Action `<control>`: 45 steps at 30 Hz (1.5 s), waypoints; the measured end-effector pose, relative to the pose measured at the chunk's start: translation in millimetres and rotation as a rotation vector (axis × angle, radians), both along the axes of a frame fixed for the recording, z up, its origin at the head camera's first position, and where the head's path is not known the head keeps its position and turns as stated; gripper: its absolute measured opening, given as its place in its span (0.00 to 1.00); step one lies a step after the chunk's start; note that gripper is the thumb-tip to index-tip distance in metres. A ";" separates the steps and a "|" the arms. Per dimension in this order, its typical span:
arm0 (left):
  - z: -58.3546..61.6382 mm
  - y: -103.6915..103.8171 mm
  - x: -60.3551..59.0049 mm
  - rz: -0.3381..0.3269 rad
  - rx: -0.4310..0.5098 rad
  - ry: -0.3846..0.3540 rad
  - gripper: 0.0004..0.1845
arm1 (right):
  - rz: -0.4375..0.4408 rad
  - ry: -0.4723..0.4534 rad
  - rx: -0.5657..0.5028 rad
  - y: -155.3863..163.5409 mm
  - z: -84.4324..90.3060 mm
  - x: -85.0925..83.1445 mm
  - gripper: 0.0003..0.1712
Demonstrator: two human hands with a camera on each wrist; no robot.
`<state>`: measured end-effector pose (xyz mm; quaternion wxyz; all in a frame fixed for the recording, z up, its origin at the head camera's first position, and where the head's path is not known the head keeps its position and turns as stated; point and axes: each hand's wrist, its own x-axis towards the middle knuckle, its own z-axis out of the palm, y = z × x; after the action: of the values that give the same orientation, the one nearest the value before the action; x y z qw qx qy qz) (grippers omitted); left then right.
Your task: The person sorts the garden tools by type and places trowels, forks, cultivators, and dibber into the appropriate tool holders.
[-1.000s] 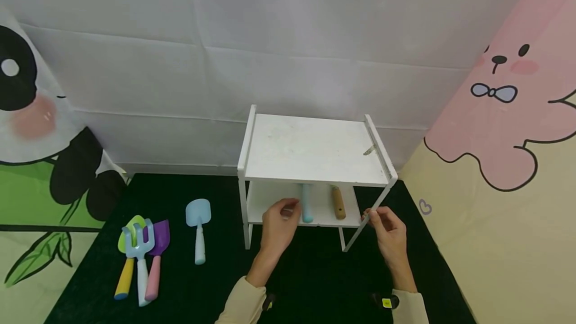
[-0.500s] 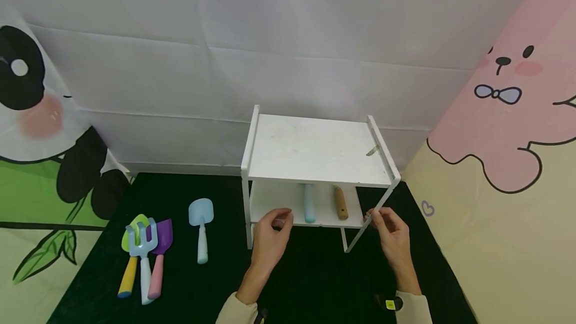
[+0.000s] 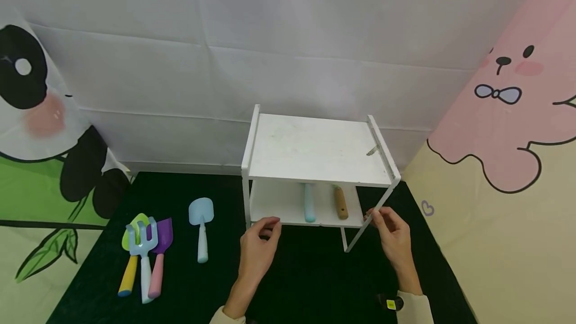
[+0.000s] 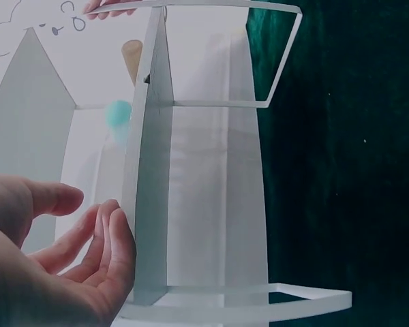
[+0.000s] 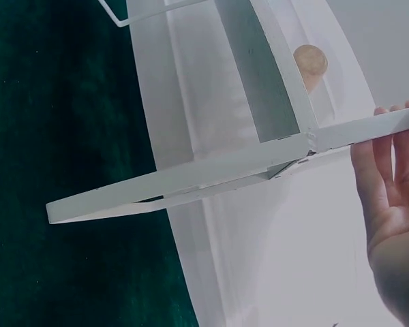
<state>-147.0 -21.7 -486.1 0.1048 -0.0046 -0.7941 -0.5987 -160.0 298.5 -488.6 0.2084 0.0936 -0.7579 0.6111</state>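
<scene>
Green cloth [image 3: 315, 284], pale backdrop [image 3: 270, 24], rack [image 3: 310, 149] (white, 2-tiered), right hand [image 3: 396, 236] gripping it, left hand [image 3: 258, 251], digits apart

Rack [image 3: 315, 149], tools [image 3: 145, 264] on apparent cloth [image 3: 324, 284]

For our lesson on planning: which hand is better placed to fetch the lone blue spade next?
Probably the left hand: it looks empty and is nearer the spade, while the right hand holds the rack.
</scene>
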 end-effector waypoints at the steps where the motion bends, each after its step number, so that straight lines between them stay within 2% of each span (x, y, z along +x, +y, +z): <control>1: -0.8 -2.2 1.3 0.000 -0.003 -0.004 0.07 | -0.005 -0.003 -0.004 -0.5 -0.3 0.0 0.09; 12: -6.9 -22.0 15.9 0.039 -0.020 -0.099 0.10 | -0.023 -0.001 0.001 -1.1 -1.5 0.0 0.09; 21: -17.2 -36.3 23.2 0.071 -0.061 -0.163 0.12 | -0.034 -0.021 -0.014 -1.8 -2.4 -0.4 0.08; 25: -22.3 -44.3 25.3 0.086 -0.064 -0.205 0.14 | -0.046 -0.022 0.016 -0.5 -4.4 -2.4 0.08; 32: -34.1 -55.9 27.2 0.116 -0.077 -0.248 0.14 | -0.079 -0.040 0.004 -2.2 -4.4 -1.4 0.08; 40: -46.7 -69.4 23.7 0.148 -0.128 -0.274 0.13 | -0.072 -0.027 -0.007 -4.0 -2.2 0.3 0.08; 45: -52.7 -75.4 20.8 0.157 -0.127 -0.285 0.13 | -0.080 -0.046 0.001 -9.7 9.3 4.6 0.08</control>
<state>-126.2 -97.2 -538.8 0.0371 0.1360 -0.8351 -0.5317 -155.4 288.9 -479.3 0.2152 0.0494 -0.7659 0.6038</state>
